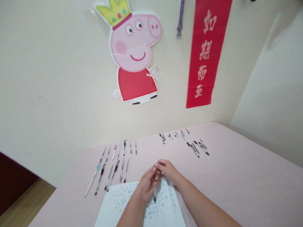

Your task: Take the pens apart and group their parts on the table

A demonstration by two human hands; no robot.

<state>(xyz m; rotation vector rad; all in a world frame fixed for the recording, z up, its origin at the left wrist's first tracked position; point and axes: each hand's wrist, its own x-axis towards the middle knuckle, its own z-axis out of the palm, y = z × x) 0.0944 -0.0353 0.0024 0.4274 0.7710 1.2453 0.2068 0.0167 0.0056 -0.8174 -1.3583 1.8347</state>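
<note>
Though in two hands (147, 185) (168, 169), one pen (155, 191).

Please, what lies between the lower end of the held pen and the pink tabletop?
In the head view, handwritten paper lies there, on the pink tabletop under the lower end of the held pen.

One thin pen (155, 189), see-through and greyish, black bit at near end. Held between left hand (147, 185) and right hand (167, 168), far end tucked where I can't see it. Near end pokes out over paper (113, 214) with writing. Can't tell if pen touches paper.
</note>
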